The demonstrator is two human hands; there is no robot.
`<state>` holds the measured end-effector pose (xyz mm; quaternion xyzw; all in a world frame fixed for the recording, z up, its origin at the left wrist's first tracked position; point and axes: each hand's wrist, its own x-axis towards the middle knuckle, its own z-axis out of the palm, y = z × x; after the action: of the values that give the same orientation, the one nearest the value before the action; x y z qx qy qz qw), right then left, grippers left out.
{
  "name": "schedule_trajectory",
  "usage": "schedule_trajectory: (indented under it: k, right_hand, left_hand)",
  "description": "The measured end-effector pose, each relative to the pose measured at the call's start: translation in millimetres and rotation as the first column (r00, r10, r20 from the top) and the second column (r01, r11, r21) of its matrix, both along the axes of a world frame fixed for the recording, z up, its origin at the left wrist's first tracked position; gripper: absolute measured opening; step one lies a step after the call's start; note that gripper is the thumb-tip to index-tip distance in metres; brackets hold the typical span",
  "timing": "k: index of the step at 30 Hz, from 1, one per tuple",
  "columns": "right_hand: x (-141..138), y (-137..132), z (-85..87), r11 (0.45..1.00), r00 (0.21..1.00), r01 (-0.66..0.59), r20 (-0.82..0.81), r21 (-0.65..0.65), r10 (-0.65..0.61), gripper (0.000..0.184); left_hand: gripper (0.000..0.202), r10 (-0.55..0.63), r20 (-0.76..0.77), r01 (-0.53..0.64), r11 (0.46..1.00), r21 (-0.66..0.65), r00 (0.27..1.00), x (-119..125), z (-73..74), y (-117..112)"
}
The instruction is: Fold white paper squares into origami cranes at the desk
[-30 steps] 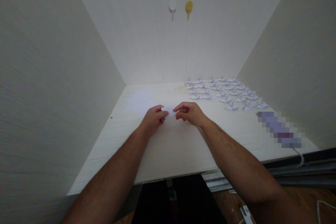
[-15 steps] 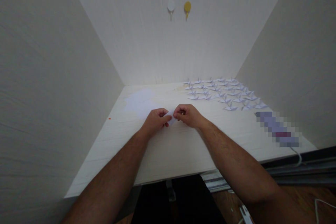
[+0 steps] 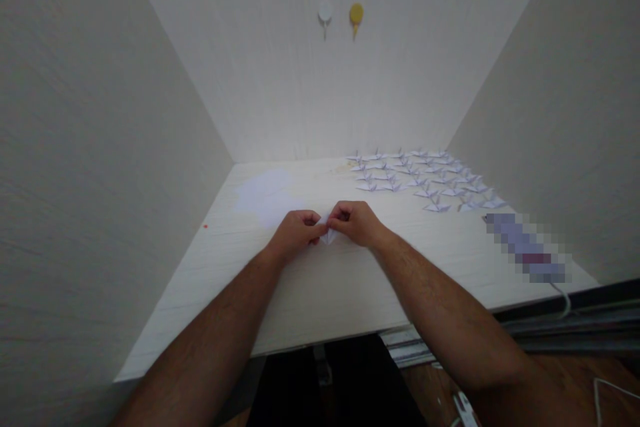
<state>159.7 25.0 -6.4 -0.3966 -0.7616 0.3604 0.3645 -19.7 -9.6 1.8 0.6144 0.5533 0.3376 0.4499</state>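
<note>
You are looking down into a pale, wood-grained alcove: a light wooden desk (image 3: pixel 320 293) closed in by plain walls on three sides. Take the small white folded paper piece (image 3: pixel 328 235) as your marker, since everything else is placed from it.

Head view: the piece sits low over the desk, near its middle, pinched from both sides. Your left hand (image 3: pixel 295 235) is closed on its left edge and your right hand (image 3: pixel 356 223) on its right edge, knuckles up and fingertips almost meeting above it. Neither hand is nearer than the other – the paper lies directly between them, touching both. Only a small white part shows below the fingers, tapering to a point toward you. The rest is covered, so you cannot tell its long axis for certain.

Beyond the piece and to its left, a loose spread of flat white paper sheets (image 3: pixel 265 195) lies on the desk. Beyond it and to the right, rows of small white folded paper cranes (image 3: pixel 425 177) stand well apart from your hands. Further right, near the desk edge, is a long blurred-out object (image 3: pixel 525 248) with a pale cable (image 3: pixel 563 300) trailing off it. Well to the left of the piece there is a tiny red speck (image 3: pixel 205 226). High on the back wall above it hang two round hooks – a white one (image 3: pixel 325 12) and a yellow one (image 3: pixel 356 13).
</note>
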Motion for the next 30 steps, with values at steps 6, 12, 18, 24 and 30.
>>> schedule_trajectory:
  k: [6,12,18,24,30]
  right_hand:
    - [-3.4,3.0,-3.0,0.988,0.974,-0.045,-0.225,-0.146,0.011,0.022]
    - [-3.6,4.3,-0.6,0.935,0.969,-0.041,-0.243,-0.352,-0.049,0.02]
    - [-4.0,3.1,1.0,0.929,0.98,-0.015,-0.189,-0.37,-0.06,0.015]
    - [-2.3,2.8,2.3,0.927,0.984,-0.028,-0.171,-0.375,-0.039,0.013]
    - [-2.6,-0.4,5.9,0.926,0.985,-0.04,-0.169,-0.375,-0.026,0.014]
  left_hand:
    - [0.017,0.037,0.049,-0.039,0.998,0.05,0.998,2.4,-3.6,1.5]
    - [0.014,0.125,0.135,-0.132,0.99,0.045,0.983,4.8,1.3,1.0]
    - [0.011,0.114,0.128,-0.122,0.991,0.05,0.985,7.3,4.4,-0.6]
    - [0.016,0.1,0.143,-0.104,0.994,0.019,0.985,6.7,3.3,-1.0]
    - [0.022,0.127,0.129,-0.133,0.99,0.042,0.983,5.2,2.5,-1.2]
